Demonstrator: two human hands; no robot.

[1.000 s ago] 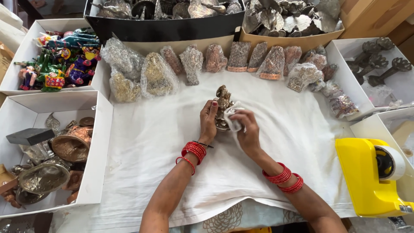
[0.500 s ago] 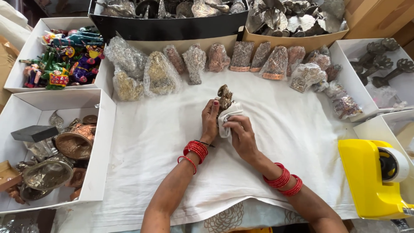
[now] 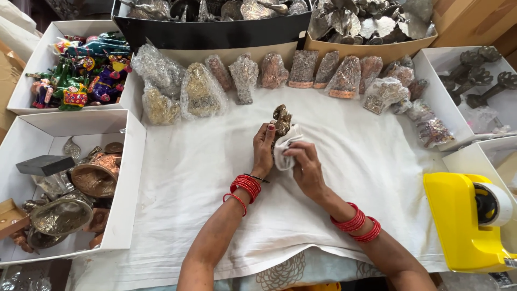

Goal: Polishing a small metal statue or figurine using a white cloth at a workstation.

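Two bare hands met over the middle of a white cloth-covered table. The left hand was closed around a small brass figurine, holding it upright above the cloth. The right hand gripped a white rag pressed against the figurine's lower part. A row of plastic-wrapped figurines lay beyond, and a yellow tape dispenser sat at the right.

figurine: brass-like metal, dull sheen, embossed/rough
rag: white cloth, soft, matt
table cover: white fabric, matt, creased
wrapped pcs: clear plastic film, crinkly, glossy
tape dispenser: yellow plastic, smooth, semi-gloss
bangles: red, shiny
trays: white card, matt
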